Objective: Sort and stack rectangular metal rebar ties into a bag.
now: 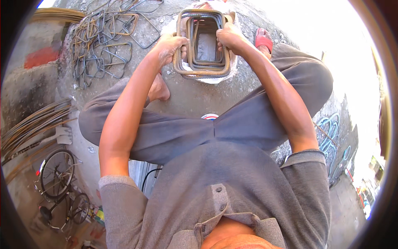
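A stack of rectangular rebar stirrups [202,74], rusty brown with some grey-blue bars, stands between my outstretched arms at the top of the view. My left hand [171,46] grips the stack's left side, fingers curled around the bars. On the opposite side, my right hand [230,36] is closed on the bars as well. A white sack [234,68] shows around and under the stack. Whether the stirrups rest on it or are lifted, I cannot tell.
Loose bent stirrups [103,52] lie tangled on the ground at the far left. Long rusty rods [39,120] and a bicycle [58,178] are farther left. A blue coil [328,130] lies at the right. My foot in a red sandal [263,40] is beside the sack.
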Demonstrator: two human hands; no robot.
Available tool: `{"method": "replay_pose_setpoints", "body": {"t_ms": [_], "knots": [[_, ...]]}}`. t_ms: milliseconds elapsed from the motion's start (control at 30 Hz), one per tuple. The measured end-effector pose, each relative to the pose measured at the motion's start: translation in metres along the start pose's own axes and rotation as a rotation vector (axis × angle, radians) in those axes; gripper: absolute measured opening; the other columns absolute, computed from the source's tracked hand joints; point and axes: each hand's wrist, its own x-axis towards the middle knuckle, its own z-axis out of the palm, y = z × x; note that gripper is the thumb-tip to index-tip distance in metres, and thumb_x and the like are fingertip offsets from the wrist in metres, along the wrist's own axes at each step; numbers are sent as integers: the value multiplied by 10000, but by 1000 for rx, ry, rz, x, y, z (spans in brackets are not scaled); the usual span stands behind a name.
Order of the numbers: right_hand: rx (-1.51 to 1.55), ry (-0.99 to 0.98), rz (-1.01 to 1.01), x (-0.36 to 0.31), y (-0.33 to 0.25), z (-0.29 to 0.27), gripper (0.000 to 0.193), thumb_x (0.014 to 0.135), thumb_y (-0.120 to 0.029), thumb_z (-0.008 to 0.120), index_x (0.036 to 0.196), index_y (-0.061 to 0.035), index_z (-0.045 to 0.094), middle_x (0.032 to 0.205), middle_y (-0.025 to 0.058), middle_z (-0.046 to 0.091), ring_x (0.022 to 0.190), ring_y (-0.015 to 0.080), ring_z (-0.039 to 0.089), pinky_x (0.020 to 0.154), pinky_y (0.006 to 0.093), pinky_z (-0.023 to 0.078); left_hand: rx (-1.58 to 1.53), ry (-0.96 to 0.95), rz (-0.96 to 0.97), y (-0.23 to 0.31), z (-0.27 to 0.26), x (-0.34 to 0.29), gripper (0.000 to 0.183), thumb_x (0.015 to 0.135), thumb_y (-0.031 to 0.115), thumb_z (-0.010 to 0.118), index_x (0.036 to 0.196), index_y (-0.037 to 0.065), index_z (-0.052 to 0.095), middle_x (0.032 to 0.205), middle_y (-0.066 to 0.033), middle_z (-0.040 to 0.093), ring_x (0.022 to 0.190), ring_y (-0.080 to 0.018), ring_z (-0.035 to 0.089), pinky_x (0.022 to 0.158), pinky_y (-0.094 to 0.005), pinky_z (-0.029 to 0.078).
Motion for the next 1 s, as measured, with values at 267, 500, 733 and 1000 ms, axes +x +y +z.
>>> {"method": "replay_pose_setpoints", "body": {"t_ms": [267,500,733,1000], "knots": [[-12,-205,329,21,-36,-48,281,766,-130,519,916,33,691,935,225,686,870,330,685,787,384,535,765,292,-5,-27,-4,63,341,738,134,654,982,-104,644,985,-273,667,934,-338,677,803,-403,531],[0,-257,410,26,-38,-48,138,663,-56,698,792,-11,718,839,209,686,788,306,691,742,347,551,751,284,81,-30,2,54,248,771,68,593,949,-102,626,834,-207,668,713,-266,671,610,-388,538],[175,-109,541,12,-41,-57,300,749,-136,526,919,56,680,895,256,673,872,360,676,796,413,525,938,322,62,-16,22,40,317,756,131,619,977,-96,635,951,-299,657,905,-360,678,772,-409,541],[49,-120,538,15,-28,-46,294,786,-196,598,942,36,688,950,255,676,917,367,671,837,416,519,1046,423,190,-24,29,49,353,720,157,670,990,-69,645,1019,-271,658,1003,-364,649,871,-391,522]]}}
